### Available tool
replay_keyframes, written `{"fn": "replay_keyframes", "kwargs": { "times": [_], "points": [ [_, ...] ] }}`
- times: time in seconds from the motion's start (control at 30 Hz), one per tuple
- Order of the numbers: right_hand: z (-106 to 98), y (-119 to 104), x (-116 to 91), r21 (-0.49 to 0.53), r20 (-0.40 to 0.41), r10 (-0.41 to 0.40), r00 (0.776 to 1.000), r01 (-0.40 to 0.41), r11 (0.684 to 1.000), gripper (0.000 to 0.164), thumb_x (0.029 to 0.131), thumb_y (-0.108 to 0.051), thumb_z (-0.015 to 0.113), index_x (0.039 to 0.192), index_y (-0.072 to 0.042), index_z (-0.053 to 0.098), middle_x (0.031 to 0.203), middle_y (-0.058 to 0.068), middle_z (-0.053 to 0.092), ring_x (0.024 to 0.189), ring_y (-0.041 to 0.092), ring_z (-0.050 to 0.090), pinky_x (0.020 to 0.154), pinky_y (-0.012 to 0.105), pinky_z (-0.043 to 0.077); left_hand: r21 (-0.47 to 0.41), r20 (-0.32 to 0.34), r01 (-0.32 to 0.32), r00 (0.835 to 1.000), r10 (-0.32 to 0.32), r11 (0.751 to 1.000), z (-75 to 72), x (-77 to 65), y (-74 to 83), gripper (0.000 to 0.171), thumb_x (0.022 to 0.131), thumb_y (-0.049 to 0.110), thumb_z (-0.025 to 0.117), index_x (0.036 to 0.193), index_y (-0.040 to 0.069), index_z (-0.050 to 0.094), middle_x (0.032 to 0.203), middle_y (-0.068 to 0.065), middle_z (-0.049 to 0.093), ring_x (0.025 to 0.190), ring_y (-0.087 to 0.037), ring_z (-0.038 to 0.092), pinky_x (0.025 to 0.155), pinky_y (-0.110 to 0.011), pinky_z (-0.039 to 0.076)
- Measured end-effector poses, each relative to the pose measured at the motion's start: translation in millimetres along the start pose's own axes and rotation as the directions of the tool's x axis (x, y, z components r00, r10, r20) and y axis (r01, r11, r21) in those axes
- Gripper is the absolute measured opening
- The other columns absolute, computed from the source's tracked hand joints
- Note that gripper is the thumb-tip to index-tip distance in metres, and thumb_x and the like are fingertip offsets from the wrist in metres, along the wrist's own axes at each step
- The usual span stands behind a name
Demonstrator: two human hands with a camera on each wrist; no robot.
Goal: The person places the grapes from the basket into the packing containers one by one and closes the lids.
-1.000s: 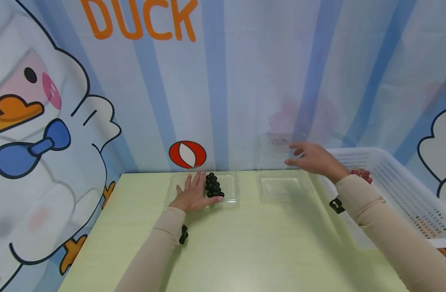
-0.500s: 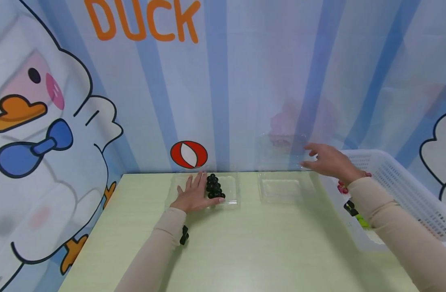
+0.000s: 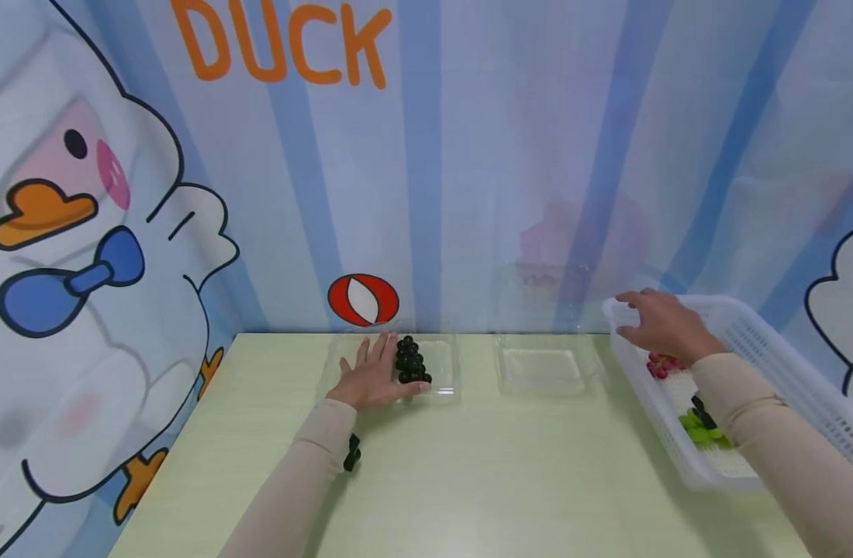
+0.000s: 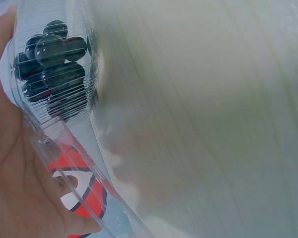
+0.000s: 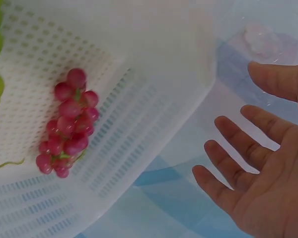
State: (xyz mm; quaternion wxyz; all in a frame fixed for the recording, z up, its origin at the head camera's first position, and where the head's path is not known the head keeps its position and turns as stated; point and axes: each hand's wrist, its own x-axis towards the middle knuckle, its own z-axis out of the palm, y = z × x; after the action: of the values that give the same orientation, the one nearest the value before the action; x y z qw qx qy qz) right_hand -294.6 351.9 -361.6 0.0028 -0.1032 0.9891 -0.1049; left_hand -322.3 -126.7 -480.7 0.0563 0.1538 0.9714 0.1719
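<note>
My left hand (image 3: 371, 380) rests with spread fingers on a clear plastic clamshell box (image 3: 443, 363) near the table's back edge. Inside it lies a bunch of black grapes (image 3: 411, 361), seen through the ribbed wall in the left wrist view. Over the far left corner of a white perforated basket (image 3: 646, 403), my right hand (image 3: 667, 325) hovers with nothing in it; its fingers (image 5: 233, 173) are spread in the right wrist view. A bunch of red grapes (image 5: 69, 124) lies in that basket, below the right hand. Nearer the front are green grapes (image 3: 699, 430), partly hidden by the wrist.
A second clear clamshell box (image 3: 541, 370) stands between the hands, its lid (image 3: 541, 298) raised against the printed duck curtain (image 3: 461, 155). The basket takes up the right side of the pale table (image 3: 461, 465).
My right hand has moved right, from the second box's raised lid to above the basket. The red and green grapes show more now. My left hand stays on the black grapes' box.
</note>
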Motion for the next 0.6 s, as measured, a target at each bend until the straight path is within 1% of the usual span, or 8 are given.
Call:
{"fn": "replay_keyframes", "kwargs": {
  "times": [0.1, 0.17, 0.27, 0.37, 0.5, 0.6],
  "points": [
    [3, 12, 0, -0.038, 0.014, 0.001, 1.000, 0.000, 0.999, 0.064, 0.097, -0.029, 0.065, 0.149, 0.002, 0.045, 0.144, 0.035, 0.044, 0.128, 0.060, 0.039, 0.090, 0.072, 0.046, 0.003, -0.001, 0.001, 1.000, -0.001, 1.000, -0.1, 0.1, 0.0, 0.119, 0.080, 0.085, 0.054, 0.165, 0.015, 0.010, 0.172, -0.009, 0.008, 0.155, -0.046, 0.005, 0.108, -0.083, 0.009],
    [4, 20, 1, -0.057, 0.033, 0.005, 0.999, -0.003, 0.998, 0.066, 0.097, -0.031, 0.066, 0.149, 0.002, 0.045, 0.146, 0.037, 0.040, 0.130, 0.062, 0.036, 0.091, 0.074, 0.044, 0.005, -0.004, 0.000, 1.000, 0.000, 1.000, 0.3, 0.2, 0.1, 0.119, 0.080, 0.085, 0.053, 0.165, 0.014, 0.011, 0.172, -0.009, 0.008, 0.155, -0.046, 0.005, 0.108, -0.083, 0.009],
    [6, 32, 1, -0.073, 0.057, 0.014, 0.998, -0.010, 0.997, 0.070, 0.096, -0.035, 0.067, 0.149, 0.003, 0.044, 0.146, 0.039, 0.039, 0.130, 0.063, 0.036, 0.092, 0.074, 0.043, 0.004, -0.007, -0.001, 1.000, 0.001, 1.000, 0.2, 0.5, 0.5, 0.119, 0.080, 0.085, 0.054, 0.165, 0.014, 0.011, 0.172, -0.010, 0.008, 0.155, -0.046, 0.005, 0.108, -0.083, 0.009],
    [9, 44, -1, -0.064, 0.073, 0.026, 0.997, -0.021, 0.998, 0.073, 0.096, -0.039, 0.067, 0.150, 0.003, 0.042, 0.146, 0.040, 0.038, 0.129, 0.063, 0.037, 0.092, 0.074, 0.043, 0.008, -0.008, -0.001, 1.000, 0.001, 1.000, -0.5, 0.9, 0.1, 0.119, 0.080, 0.085, 0.054, 0.165, 0.014, 0.011, 0.172, -0.010, 0.008, 0.155, -0.046, 0.004, 0.108, -0.083, 0.009],
    [13, 58, -5, -0.053, 0.090, 0.020, 0.996, -0.015, 0.998, 0.072, 0.095, -0.034, 0.069, 0.150, 0.004, 0.042, 0.145, 0.041, 0.038, 0.127, 0.064, 0.038, 0.090, 0.074, 0.044, 0.011, -0.010, -0.001, 1.000, 0.002, 1.000, -1.3, 0.8, 0.3, 0.119, 0.080, 0.085, 0.054, 0.165, 0.014, 0.011, 0.172, -0.009, 0.008, 0.155, -0.046, 0.004, 0.108, -0.083, 0.009],
    [19, 68, -7, -0.070, 0.107, 0.005, 0.994, 0.003, 0.998, 0.071, 0.094, -0.031, 0.071, 0.149, 0.005, 0.044, 0.143, 0.042, 0.040, 0.125, 0.065, 0.038, 0.090, 0.074, 0.044, 0.002, -0.011, -0.003, 1.000, 0.003, 1.000, -0.9, -0.6, 0.2, 0.120, 0.079, 0.085, 0.055, 0.165, 0.014, 0.013, 0.172, -0.010, 0.008, 0.155, -0.047, 0.005, 0.108, -0.083, 0.009]
  ]
}}
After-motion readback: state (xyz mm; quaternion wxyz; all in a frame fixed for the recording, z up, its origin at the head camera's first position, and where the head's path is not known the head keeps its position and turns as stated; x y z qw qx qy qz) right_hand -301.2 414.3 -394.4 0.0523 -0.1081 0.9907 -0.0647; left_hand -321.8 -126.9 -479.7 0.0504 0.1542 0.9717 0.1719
